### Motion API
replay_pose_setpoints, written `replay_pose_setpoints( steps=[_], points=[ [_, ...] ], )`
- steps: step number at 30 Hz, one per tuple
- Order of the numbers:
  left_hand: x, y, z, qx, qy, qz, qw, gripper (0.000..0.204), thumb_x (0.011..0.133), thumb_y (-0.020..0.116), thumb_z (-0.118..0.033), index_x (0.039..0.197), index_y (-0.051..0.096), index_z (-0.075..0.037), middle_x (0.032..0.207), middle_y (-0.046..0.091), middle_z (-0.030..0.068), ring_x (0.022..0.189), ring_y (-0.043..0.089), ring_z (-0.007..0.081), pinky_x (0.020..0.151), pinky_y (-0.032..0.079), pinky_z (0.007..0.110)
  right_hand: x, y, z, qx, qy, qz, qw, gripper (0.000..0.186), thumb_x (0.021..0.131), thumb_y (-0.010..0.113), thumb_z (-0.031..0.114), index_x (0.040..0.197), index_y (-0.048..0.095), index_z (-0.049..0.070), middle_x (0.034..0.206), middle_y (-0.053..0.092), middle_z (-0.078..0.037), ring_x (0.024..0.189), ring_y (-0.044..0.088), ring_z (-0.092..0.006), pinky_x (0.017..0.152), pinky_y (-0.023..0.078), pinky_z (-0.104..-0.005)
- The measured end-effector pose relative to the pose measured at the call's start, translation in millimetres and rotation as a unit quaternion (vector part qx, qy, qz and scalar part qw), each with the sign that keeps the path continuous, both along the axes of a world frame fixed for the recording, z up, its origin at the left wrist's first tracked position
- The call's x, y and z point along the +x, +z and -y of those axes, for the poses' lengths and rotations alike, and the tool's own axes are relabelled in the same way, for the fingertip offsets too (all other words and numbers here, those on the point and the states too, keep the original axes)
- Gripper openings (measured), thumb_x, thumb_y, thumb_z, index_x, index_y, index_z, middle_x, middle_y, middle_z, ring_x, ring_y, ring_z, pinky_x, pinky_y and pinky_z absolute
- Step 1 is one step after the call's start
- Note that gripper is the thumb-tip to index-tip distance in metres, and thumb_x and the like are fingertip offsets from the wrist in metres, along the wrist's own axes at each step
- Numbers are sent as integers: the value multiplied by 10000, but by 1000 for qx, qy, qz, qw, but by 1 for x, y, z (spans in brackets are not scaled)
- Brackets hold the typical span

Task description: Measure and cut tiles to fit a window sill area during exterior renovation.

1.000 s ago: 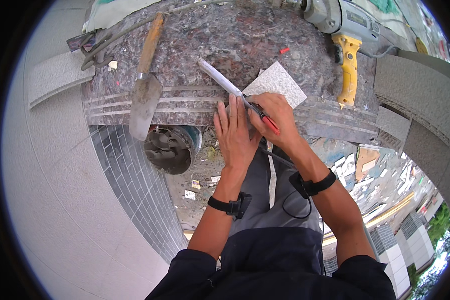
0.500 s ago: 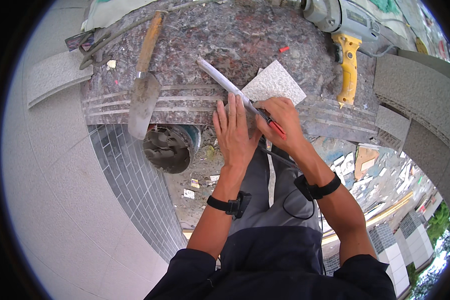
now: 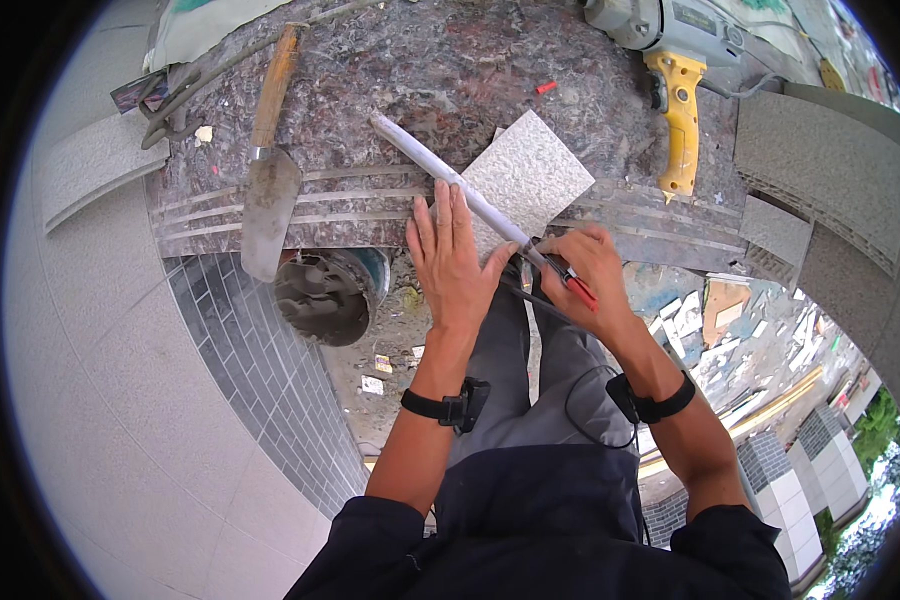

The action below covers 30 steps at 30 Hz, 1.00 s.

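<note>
A pale, rough-faced tile piece [image 3: 538, 165] lies at an angle near the front edge of the speckled stone slab. Across it runs a long whitish straight bar [image 3: 420, 152], slanting from upper left to lower right. My left hand [image 3: 454, 262] lies flat with fingers extended over the tile and against the bar, the thumb stretched toward the bar's near end. In my right hand [image 3: 592, 268] a red and black pen [image 3: 581, 294] is pinched beside that near end. Its tip is hidden by the fingers. A small red cap [image 3: 546, 88] rests farther back on the slab.
A wooden-handled trowel [image 3: 271, 190] lies at left, its blade past the slab edge above a bucket of grey mortar [image 3: 322, 298]. A yellow-handled power drill [image 3: 679, 120] is at right. Tile pieces [image 3: 820, 170] flank the slab, and rubble [image 3: 705, 320] covers the ground.
My right hand and the pen have moved nearer along the bar, away from the tile's middle. More of the tile shows. The whole view has shifted slightly.
</note>
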State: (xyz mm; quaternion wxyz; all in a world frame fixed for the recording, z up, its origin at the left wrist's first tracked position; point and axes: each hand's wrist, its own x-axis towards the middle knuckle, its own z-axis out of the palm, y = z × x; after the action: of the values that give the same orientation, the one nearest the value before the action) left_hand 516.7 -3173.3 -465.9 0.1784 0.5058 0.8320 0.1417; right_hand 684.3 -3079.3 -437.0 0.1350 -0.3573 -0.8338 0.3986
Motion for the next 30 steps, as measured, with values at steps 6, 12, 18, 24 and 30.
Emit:
replay_pose_setpoints(
  steps=[6, 12, 18, 24, 30],
  points=[
    [1, -1, -1, 3, 2, -2, 1000, 991, 782, 728, -520, 1517, 304, -7, 1592, 285, 160, 1456, 233, 415, 1176, 165, 529, -1, 19, -10, -1, -40, -18, 999, 189, 743, 690, 67, 930, 660, 78, 800, 651, -84, 819, 640, -292, 868, 455, -384],
    [-2, 5, -1, -3, 10, 4, 1000, 960, 782, 745, -491, 1519, 326, -41, 1584, 288, 181, 1447, 236, 431, 1167, 172, 540, -34, 11, -79, 109, -37, 68, 991, 292, 793, 673, 54, 1077, 611, 79, 831, 617, -82, 857, 624, -312, 795, 477, -401],
    [0, 6, -1, 22, 17, 8, 1000, 819, 798, 744, -456, 1475, 437, -112, 1554, 325, 205, 1432, 257, 444, 1150, 201, 540, -66, -12, -137, 254, 23, 46, 966, 324, 776, 629, 67, 1095, 601, 116, 860, 588, -69, 912, 587, -285, 768, 479, -412],
    [-9, 4, -11, 116, 128, 20, 985, 479, 815, 765, -318, 1191, 624, -55, 1283, 547, 171, 1281, 436, 383, 1084, 287, 514, -79, -21, -142, 274, 80, 106, 952, 250, 773, 636, 77, 1017, 599, 115, 834, 579, -58, 876, 589, -275, 766, 497, -398],
    [-4, 17, 0, 301, 341, 312, 834, 212, 857, 659, 80, 1026, 561, -3, 1030, 564, 81, 989, 586, 168, 871, 495, 328, -76, -21, -147, 286, 91, 130, 945, 232, 770, 646, 77, 993, 594, 109, 831, 576, -61, 878, 593, -268, 746, 506, -388]
  ],
)
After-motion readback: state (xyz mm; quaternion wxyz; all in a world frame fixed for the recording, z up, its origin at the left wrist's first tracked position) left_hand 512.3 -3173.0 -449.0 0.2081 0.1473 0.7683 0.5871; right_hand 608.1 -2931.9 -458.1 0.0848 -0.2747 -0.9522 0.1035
